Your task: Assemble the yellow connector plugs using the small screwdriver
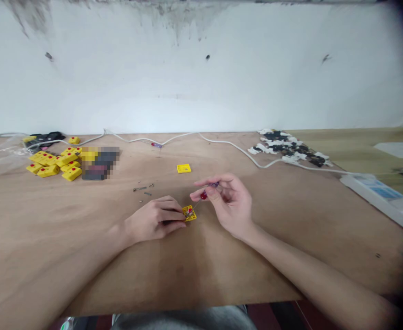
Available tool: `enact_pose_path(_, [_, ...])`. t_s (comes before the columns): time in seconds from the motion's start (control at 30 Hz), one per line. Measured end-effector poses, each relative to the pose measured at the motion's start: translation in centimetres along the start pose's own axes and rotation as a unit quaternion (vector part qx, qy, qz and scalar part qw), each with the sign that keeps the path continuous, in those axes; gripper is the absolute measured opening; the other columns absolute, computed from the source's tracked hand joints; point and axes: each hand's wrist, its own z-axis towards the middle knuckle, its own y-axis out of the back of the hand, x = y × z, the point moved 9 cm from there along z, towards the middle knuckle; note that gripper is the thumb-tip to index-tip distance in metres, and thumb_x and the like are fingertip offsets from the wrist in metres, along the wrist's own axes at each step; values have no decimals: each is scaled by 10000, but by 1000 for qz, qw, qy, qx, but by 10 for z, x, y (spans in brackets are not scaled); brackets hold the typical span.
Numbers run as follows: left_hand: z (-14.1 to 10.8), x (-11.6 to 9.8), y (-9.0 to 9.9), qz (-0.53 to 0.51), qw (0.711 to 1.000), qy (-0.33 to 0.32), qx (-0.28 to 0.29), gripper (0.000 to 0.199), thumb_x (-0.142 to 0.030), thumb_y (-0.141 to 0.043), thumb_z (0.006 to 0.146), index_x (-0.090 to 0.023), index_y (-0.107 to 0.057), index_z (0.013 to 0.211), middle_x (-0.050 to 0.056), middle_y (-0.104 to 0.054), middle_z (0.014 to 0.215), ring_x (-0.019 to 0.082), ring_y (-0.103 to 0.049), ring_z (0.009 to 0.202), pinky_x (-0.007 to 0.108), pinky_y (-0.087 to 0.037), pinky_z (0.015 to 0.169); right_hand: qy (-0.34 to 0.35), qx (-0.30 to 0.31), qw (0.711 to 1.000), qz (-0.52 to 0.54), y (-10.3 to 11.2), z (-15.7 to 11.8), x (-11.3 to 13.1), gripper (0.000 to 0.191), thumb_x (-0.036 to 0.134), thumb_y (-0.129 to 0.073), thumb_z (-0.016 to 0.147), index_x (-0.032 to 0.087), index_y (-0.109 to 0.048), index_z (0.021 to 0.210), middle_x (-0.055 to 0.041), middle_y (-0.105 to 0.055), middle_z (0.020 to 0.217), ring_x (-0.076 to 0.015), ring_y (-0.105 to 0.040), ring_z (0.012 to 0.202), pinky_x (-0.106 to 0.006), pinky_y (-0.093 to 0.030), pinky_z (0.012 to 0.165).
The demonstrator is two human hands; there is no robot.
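Note:
My left hand (158, 217) is closed on the edge of a small yellow plastic housing (189, 214), whose inner side faces up and shows a red part and small metal pieces. My right hand (231, 204) grips a screwdriver (204, 195) with a red and purple see-through handle. Its thin shaft slants down to the left, with the tip at the inside of the housing; whether it touches a screw is too small to tell. Beyond the hands lies a flat yellow cover (183, 168). Several small screws and metal bits (140, 189) are scattered behind my left hand.
Yellow boxes with red buttons (50, 160) are heaped at the left, beside a blurred-out patch (100, 163). Black and white parts (287, 146) form a pile at the back right. A white cable (222, 141) runs along the wall to a power strip. Another screwdriver (156, 145) lies by the cable.

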Motion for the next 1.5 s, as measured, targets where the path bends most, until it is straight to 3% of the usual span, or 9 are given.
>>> enact_pose_path(0.33, [0,0,1,-13,1000,-4,-6,143,-226,-646,922,-188,-754,1007,80,-747,967,183,-676,958,318,-572,874,8,64,998,-7,-9,-3,1,85,264,-586,968,231,-611,1042,-54,-729,1012,-183,-755,802,-350,-648,724])
enact_pose_path(0.47, [0,2,0,-13,1000,2,-1,144,-235,-646,923,-196,-753,1011,73,-744,981,180,-663,978,312,-564,879,83,143,977,-133,-19,3,25,227,217,-496,998,239,-685,1120,-63,-747,1061,-194,-731,937,-374,-621,835])
enact_pose_path(0.63, [-1,1,0,-2,1000,-2,6,147,-231,-635,931,-201,-748,1020,63,-736,987,172,-654,970,308,-553,884,188,122,954,-196,-21,12,55,141,157,-691,878,244,-726,983,-18,-751,837,-162,-708,718,-303,-594,674])
enact_pose_path(0.83, [-1,2,0,-3,1000,7,16,170,-252,-602,950,-204,-752,1016,78,-728,1000,178,-646,976,308,-550,884,98,151,962,-204,-14,18,29,261,139,-562,955,236,-674,1170,-47,-745,1007,-156,-713,854,-307,-584,789])
enact_pose_path(1.07, [-3,5,0,-20,1000,12,-9,163,-275,-635,932,-213,-763,1011,71,-745,986,173,-669,947,295,-562,862,118,212,947,-209,-14,14,34,277,113,-580,941,233,-665,1175,-55,-715,1026,-166,-680,926,-315,-559,831])
enact_pose_path(1.17, [-5,9,1,-28,999,24,-24,148,-283,-665,912,-210,-768,989,64,-748,982,165,-677,934,283,-567,860,141,202,946,-211,-17,12,43,208,126,-638,913,229,-696,1084,-39,-711,937,-151,-676,838,-285,-559,762])
enact_pose_path(1.3, [-7,14,1,-35,998,48,-33,148,-282,-708,879,-187,-761,980,57,-747,964,156,-683,916,261,-565,854,107,240,942,-210,-26,9,38,336,122,-524,972,223,-621,1277,-69,-709,1085,-157,-680,965,-304,-558,856])
enact_pose_path(1.43, [-7,16,0,-31,997,64,-24,150,-288,-718,872,-188,-750,978,45,-738,961,150,-679,912,249,-553,847,118,205,949,-209,-19,10,40,240,158,-645,916,227,-696,1140,-25,-734,929,-140,-693,831,-273,-568,793])
enact_pose_path(1.5, [-7,17,0,-29,997,71,-19,153,-295,-714,875,-190,-747,982,44,-732,961,147,-674,904,247,-550,839,103,209,948,-218,-18,10,36,308,159,-617,932,224,-662,1229,-46,-735,1008,-152,-698,897,-287,-573,823])
